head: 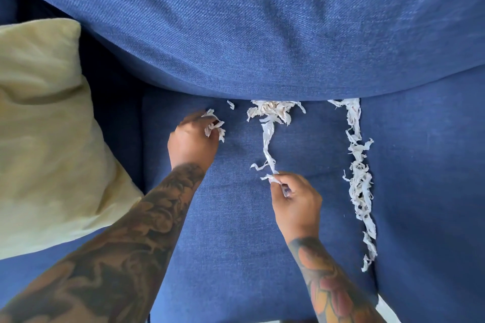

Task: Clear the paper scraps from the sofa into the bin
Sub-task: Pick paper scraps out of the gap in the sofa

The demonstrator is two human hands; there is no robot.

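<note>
Your left hand [193, 136] grips a wad [215, 126] at centre-left; your right hand [294, 196] pinches the near end of a strip [267, 144] running up to the pile [274, 110]. A long trail [359, 181] lies right of it, nearer your right hand. No bin shows.

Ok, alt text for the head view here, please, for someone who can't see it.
Two tattooed arms reach over a blue sofa seat: the left hand grips a clump of paper scraps, the right hand pinches a long paper strip. More shreds line the seat gap; a pale cushion lies left.
</note>
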